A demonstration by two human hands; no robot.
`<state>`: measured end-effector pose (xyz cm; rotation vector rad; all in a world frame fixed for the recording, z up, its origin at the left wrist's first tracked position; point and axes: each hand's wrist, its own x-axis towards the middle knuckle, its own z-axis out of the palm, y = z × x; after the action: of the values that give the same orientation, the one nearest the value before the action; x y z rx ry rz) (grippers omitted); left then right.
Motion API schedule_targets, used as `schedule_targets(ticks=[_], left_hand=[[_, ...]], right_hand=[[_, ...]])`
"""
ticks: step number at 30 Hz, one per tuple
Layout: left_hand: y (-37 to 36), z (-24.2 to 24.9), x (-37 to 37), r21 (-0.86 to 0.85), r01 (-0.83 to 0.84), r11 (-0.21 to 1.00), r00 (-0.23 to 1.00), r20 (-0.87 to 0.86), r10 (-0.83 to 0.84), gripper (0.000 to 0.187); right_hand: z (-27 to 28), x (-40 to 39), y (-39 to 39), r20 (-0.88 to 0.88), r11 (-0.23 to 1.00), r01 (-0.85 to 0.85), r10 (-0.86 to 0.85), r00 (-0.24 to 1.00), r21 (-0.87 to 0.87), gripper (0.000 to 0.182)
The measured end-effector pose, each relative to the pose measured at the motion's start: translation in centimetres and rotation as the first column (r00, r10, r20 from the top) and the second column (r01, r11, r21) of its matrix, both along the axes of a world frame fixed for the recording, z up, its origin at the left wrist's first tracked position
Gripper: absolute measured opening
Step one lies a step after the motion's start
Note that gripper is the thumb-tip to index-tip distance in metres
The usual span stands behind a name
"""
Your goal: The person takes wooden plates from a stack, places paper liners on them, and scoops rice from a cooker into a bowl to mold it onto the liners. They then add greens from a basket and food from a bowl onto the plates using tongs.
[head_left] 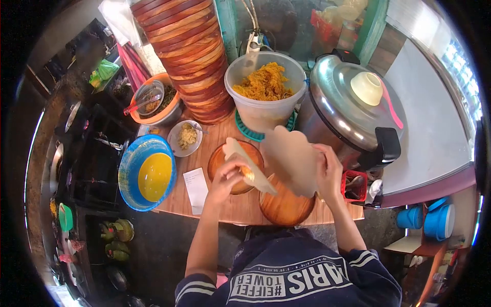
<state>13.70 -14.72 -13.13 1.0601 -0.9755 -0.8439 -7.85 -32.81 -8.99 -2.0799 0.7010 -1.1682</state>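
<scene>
My left hand (228, 178) grips a scalloped brown paper sheet (258, 176), tilted above a round wooden plate (218, 162). On the right, my right hand (329, 171) holds the edge of another scalloped paper sheet (292, 158), raised and partly blurred. Beneath that sheet lies a second round wooden plate (287, 207), near the front edge of the table. The two sheets are close to each other between my hands.
A tall stack of wooden plates (186, 56) stands behind, beside a white bucket of orange-yellow food (266, 110). A large steel cooker (332, 97) is at the right. A blue basin (130, 176) with yellow liquid, a paper note (195, 189) and a small bowl (176, 143) are at the left.
</scene>
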Motion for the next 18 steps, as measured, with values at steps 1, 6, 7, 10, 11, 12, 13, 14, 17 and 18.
schedule_targets(ticks=[1,6,7,10,11,12,13,14,17,18], left_hand=[[-0.4,-0.1,0.5,0.001,-0.002,1.0,1.0,-0.004,0.002,0.028],[-0.1,-2.8,2.8,-0.234,-0.137,0.963,0.942,-0.331,0.054,0.025],[0.7,-5.0,3.6,-0.157,-0.192,0.969,0.924,-0.361,0.125,0.023],[2.9,-11.5,5.0,0.085,-0.324,0.942,0.869,-0.366,0.332,0.021],[3.5,-13.9,5.4,0.086,-0.323,0.942,0.869,-0.367,0.332,0.021],[4.0,-16.2,5.8,0.188,-0.319,0.929,0.872,-0.325,0.365,0.023],[4.2,-17.3,6.0,0.287,-0.315,0.905,0.876,-0.279,0.394,0.025],[4.3,-18.4,6.2,0.287,-0.316,0.904,0.875,-0.281,0.395,0.025],[4.6,-21.4,6.4,0.385,-0.339,0.858,0.895,-0.149,0.42,0.021],[5.0,-21.7,6.4,0.389,-0.343,0.855,0.892,-0.151,0.426,0.021]], right_hand=[[0.7,-0.7,0.0,-0.055,0.999,0.0,-0.002,0.998,-0.037,0.023],[1.0,-2.2,0.9,-0.126,0.997,0.022,-0.03,0.992,-0.07,0.032],[0.4,-2.4,1.0,-0.125,0.997,0.022,-0.031,0.992,-0.068,0.032],[-1.8,-3.1,1.5,-0.16,0.998,0.048,-0.052,0.986,-0.032,0.03],[-2.4,-3.3,1.7,-0.174,0.999,0.045,-0.048,0.984,-0.021,0.029],[-2.9,-3.4,2.0,-0.189,0.999,0.042,-0.043,0.981,-0.01,0.029],[-3.4,-3.4,2.2,-0.19,0.999,0.041,-0.043,0.981,-0.011,0.029],[-3.9,-3.4,2.4,-0.205,0.999,0.05,-0.046,0.978,0.014,0.027],[-6.0,-3.8,2.8,-0.227,0.998,0.055,-0.045,0.973,0.04,0.021],[-6.5,-3.9,2.9,-0.232,0.997,0.059,-0.047,0.972,0.044,0.017]])
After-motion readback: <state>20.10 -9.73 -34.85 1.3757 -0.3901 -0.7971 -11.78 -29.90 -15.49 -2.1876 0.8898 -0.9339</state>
